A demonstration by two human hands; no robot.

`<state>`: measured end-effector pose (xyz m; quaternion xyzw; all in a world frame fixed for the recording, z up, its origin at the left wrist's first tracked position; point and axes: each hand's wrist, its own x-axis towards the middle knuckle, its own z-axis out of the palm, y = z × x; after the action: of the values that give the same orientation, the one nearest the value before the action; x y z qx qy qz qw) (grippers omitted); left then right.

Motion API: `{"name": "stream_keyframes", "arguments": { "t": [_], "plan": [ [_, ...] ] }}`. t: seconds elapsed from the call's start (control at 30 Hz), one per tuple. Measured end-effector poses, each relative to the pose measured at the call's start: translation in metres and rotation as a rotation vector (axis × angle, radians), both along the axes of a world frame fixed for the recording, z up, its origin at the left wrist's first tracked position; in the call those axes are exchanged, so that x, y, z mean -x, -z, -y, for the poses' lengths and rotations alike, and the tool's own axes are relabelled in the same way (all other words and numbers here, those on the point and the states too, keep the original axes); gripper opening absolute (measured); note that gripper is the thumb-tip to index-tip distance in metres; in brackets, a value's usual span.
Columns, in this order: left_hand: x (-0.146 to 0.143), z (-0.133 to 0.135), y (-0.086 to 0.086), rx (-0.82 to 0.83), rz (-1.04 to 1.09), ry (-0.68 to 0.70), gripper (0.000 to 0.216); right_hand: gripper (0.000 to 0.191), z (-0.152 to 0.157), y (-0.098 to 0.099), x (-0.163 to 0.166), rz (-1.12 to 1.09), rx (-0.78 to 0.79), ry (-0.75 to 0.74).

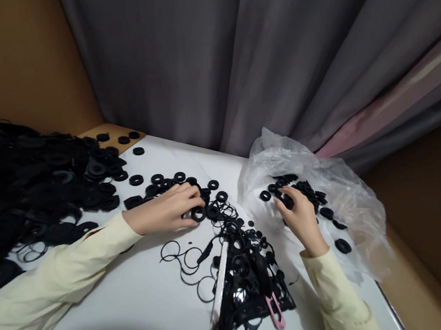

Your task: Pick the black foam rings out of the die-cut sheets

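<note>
My left hand (167, 209) lies on the white table (141, 297) with its fingers curled around a black rubber ring (198, 214), among several loose black rings (167, 182). My right hand (300, 216) reaches onto a clear plastic bag (348, 202), its fingers closed over the small heap of black rings (304, 189) lying on the plastic. What those fingers hold is hidden. Both arms wear pale yellow sleeves.
A big heap of black rubber sheets and rings (11, 188) covers the left side. Punched-out black scrap (244, 280), thin black loops (184, 257), a white strip (220, 282) and a pink tool (276, 312) lie in front. Grey curtains (222, 48) hang behind.
</note>
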<state>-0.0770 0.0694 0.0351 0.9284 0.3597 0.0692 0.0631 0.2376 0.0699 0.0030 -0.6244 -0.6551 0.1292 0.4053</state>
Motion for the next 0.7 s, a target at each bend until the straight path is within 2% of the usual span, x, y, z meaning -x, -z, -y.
{"name": "stream_keyframes", "arguments": {
  "t": [0.07,0.17,0.27,0.37,0.43,0.63,0.7],
  "plan": [
    [-0.007,0.010,-0.012,0.035,0.132,0.059,0.030,0.026,0.022,-0.022,0.017,0.000,0.021,-0.139],
    [-0.017,0.026,-0.027,0.156,0.359,0.190,0.034,0.029,0.056,-0.052,0.042,-0.053,0.150,-0.514],
    [-0.025,0.039,-0.034,0.275,0.520,0.224,0.038,0.039,0.078,-0.065,0.053,-0.014,0.016,-0.678],
    [-0.028,0.047,-0.035,0.413,0.627,0.184,0.041,0.047,0.085,-0.064,0.054,0.069,-0.185,-0.731],
    [-0.030,0.050,-0.033,0.519,0.692,0.161,0.042,0.047,0.085,-0.063,0.053,0.098,-0.266,-0.744],
    [-0.035,0.055,-0.028,0.897,0.844,0.203,0.038,0.045,0.086,-0.062,0.057,0.127,-0.290,-0.757],
    [-0.036,0.056,-0.027,0.973,0.852,0.214,0.036,0.042,0.086,-0.061,0.058,0.110,-0.278,-0.768]
  ]
}}
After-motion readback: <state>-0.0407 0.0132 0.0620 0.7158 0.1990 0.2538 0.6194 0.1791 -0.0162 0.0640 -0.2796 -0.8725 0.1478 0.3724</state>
